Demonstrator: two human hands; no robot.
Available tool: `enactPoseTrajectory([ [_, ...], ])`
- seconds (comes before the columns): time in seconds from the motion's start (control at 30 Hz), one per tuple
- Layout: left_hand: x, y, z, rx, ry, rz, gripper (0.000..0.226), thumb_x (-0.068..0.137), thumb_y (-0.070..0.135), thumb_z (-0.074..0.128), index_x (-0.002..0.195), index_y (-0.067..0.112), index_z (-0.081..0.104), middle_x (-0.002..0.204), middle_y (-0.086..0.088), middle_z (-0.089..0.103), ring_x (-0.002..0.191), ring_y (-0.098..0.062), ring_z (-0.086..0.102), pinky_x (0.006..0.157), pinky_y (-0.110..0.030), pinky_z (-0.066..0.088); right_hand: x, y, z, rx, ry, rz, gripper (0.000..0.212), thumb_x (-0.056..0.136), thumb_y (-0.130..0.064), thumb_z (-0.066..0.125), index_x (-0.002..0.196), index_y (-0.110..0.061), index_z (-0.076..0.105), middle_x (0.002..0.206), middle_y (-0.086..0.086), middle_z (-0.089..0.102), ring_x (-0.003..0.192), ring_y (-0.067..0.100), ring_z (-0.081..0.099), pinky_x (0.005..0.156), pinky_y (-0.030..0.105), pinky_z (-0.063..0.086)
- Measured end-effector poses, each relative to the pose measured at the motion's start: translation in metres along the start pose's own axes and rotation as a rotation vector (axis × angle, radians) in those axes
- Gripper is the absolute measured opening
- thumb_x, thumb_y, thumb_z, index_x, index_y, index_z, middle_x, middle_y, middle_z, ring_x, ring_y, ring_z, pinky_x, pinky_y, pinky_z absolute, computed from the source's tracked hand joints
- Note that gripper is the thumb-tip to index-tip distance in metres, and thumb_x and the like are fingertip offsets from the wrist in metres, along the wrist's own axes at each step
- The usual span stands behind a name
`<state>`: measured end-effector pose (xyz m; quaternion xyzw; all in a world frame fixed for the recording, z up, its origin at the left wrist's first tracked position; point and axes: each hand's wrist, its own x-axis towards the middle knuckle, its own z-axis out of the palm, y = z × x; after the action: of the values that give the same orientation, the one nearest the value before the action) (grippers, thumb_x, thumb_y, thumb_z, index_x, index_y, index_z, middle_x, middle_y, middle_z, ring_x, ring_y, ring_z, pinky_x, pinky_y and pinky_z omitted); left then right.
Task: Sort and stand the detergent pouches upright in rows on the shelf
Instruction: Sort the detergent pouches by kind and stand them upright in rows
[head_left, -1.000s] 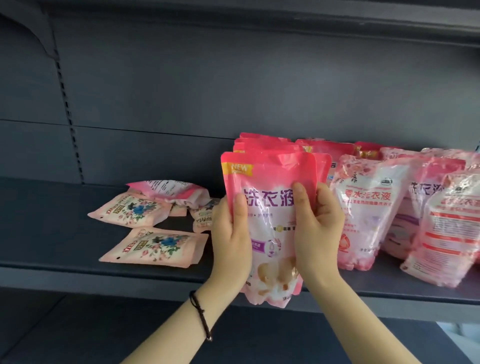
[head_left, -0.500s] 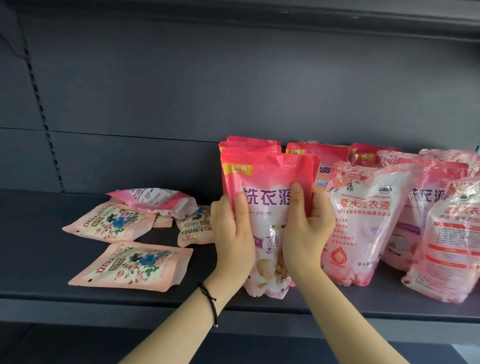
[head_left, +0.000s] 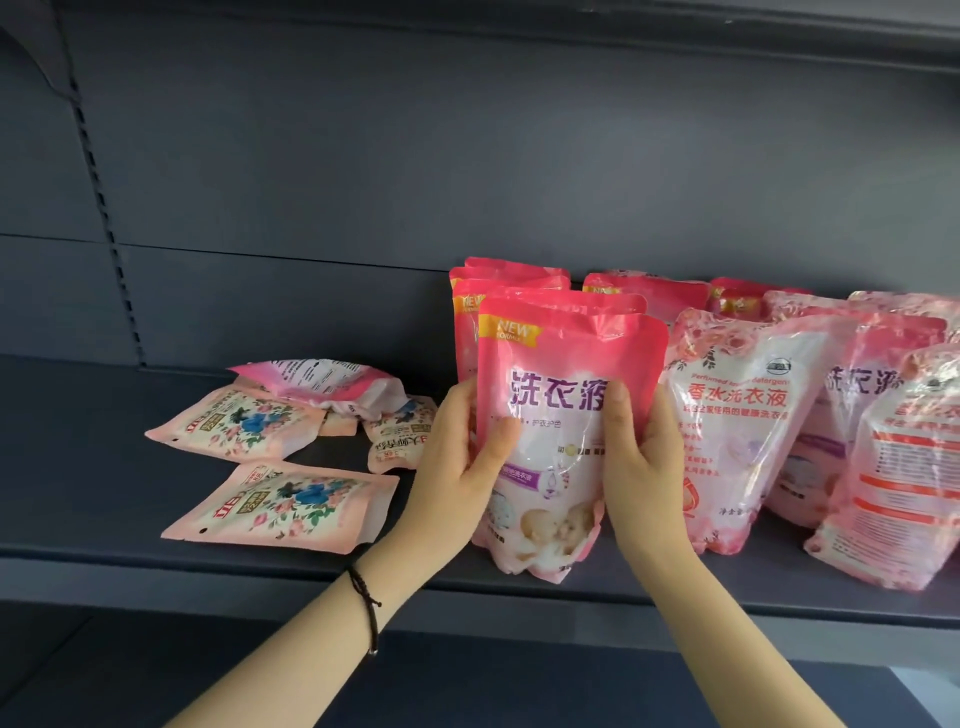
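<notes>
I grip a bright pink glossy plastic pouch (head_left: 561, 415) between both hands at the centre of the frame. It stands upright, its base on the dark grey metal shelf (head_left: 104, 509) close to the front edge. Its top band is solid pink with a yellow "NEW" flag at the upper left corner. Large purple characters run across the middle, and the lower half fades to white with a pale picture near the base.

My left hand (head_left: 457, 462) wraps the left edge, thumb lying across the front, fingers curled out of sight behind. My right hand (head_left: 641, 467) takes the right edge the same way, thumb pressed on the front beside the last purple character.

Directly behind it I count three matching pink pouches (head_left: 511, 278), only their tops showing, lined up towards the back wall. Just beside my right hand stands one rose-printed pink and white pouch (head_left: 743, 426). Two more leaning pink pouches (head_left: 878, 415) fill the right edge of the frame, and behind them are further tops I cannot count.

At the left of the frame three pale pink flat pouches with blue flower prints (head_left: 280, 506) lie on the shelf. One crumpled pink and white pouch (head_left: 322, 384) lies on the back ones, text side up. One black cord bracelet (head_left: 366, 597) circles my left wrist.
</notes>
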<state>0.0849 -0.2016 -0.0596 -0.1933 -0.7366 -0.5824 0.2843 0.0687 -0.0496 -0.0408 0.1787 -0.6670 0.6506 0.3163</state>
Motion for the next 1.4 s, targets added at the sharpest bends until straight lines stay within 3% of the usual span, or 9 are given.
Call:
enactPoseTrajectory([
  [0.17,-0.007,0.006,-0.032,0.169,-0.106,0.048,0.038,0.087,0.053,0.05,0.117,0.03,0.048,0.106,0.02,0.061,0.1,0.005,0.058,0.08,-0.009,0.046,-0.003,-0.012,-0.017,-0.087,0.023,-0.015,0.02,0.086,-0.041,0.064,0.098,-0.042,0.047,0.092,-0.015,0.061,0.081,0.005,0.06,0.066,0.02,0.05],
  [0.3,0.004,0.017,-0.08,0.553,-0.148,0.084,0.037,0.09,0.058,0.038,0.111,0.032,0.054,0.103,0.018,0.06,0.098,0.004,0.055,0.079,-0.018,0.047,-0.002,-0.043,-0.026,-0.428,0.148,-0.5,0.027,0.083,-0.012,0.065,0.103,-0.02,0.049,0.1,-0.005,0.048,0.086,0.021,0.049,0.074,0.026,0.041],
  [0.43,0.016,0.023,-0.138,1.007,-0.269,0.177,0.034,0.09,0.059,0.029,0.099,0.037,0.054,0.097,0.019,0.06,0.086,0.006,0.054,0.065,-0.016,0.044,-0.008,-0.087,-0.003,-0.651,-0.281,-0.904,0.007,0.087,-0.008,0.057,0.088,-0.006,0.064,0.08,0.004,0.06,0.069,0.025,0.053,0.056,0.036,0.045],
  [0.57,0.024,0.014,-0.178,1.252,-0.398,0.173,0.041,0.089,0.058,0.029,0.097,0.034,0.062,0.091,0.017,0.06,0.084,-0.002,0.054,0.072,-0.029,0.05,-0.013,-0.109,0.047,-0.851,-0.835,-0.799,0.01,0.09,-0.023,0.058,0.088,-0.015,0.063,0.075,-0.008,0.052,0.064,0.015,0.049,0.049,0.032,0.046],
  [0.63,0.029,0.006,-0.193,1.274,-0.453,0.205,0.047,0.086,0.062,0.024,0.092,0.034,0.061,0.084,0.018,0.056,0.079,-0.004,0.051,0.072,-0.029,0.047,-0.01,-0.105,0.077,-0.941,-0.956,-0.759,0.011,0.093,-0.027,0.051,0.088,-0.02,0.057,0.075,-0.013,0.039,0.066,0.014,0.044,0.053,0.028,0.039],
  [0.77,0.047,-0.019,-0.224,1.401,-0.511,0.302,0.038,0.09,0.055,0.031,0.091,0.029,0.059,0.087,0.012,0.06,0.086,-0.011,0.054,0.075,-0.03,0.041,0.008,-0.085,0.139,-1.188,-1.013,-0.652,0.022,0.092,-0.032,0.052,0.107,-0.02,0.061,0.098,-0.004,0.057,0.084,0.021,0.06,0.059,0.032,0.044],
  [1.03,0.102,-0.07,-0.305,1.522,-0.595,0.44,0.03,0.092,0.048,0.042,0.103,0.027,0.061,0.086,0.01,0.058,0.088,-0.013,0.053,0.073,-0.029,0.034,0.05,-0.049,0.235,-1.551,-1.007,-0.571,0.021,0.092,-0.022,0.05,0.111,-0.018,0.06,0.1,0.003,0.061,0.087,0.026,0.062,0.059,0.033,0.044],
  [1.27,0.134,-0.126,-0.341,1.399,-0.647,0.308,0.032,0.092,0.048,0.048,0.12,0.033,0.053,0.111,0.011,0.059,0.106,-0.011,0.052,0.085,-0.029,0.039,0.062,-0.019,0.306,-1.439,-1.08,-0.532,0.04,0.091,-0.051,0.05,0.107,-0.016,0.061,0.095,0.003,0.063,0.083,0.024,0.062,0.06,0.032,0.047],
  [1.4,0.142,-0.15,-0.345,1.224,-0.62,0.222,0.038,0.089,0.05,0.054,0.124,0.035,0.053,0.117,0.014,0.057,0.111,-0.008,0.05,0.089,-0.028,0.04,0.07,-0.001,0.331,-1.363,-1.089,-0.529,0.03,0.09,-0.043,0.052,0.103,-0.018,0.062,0.095,0.002,0.063,0.083,0.025,0.061,0.06,0.031,0.046],
])
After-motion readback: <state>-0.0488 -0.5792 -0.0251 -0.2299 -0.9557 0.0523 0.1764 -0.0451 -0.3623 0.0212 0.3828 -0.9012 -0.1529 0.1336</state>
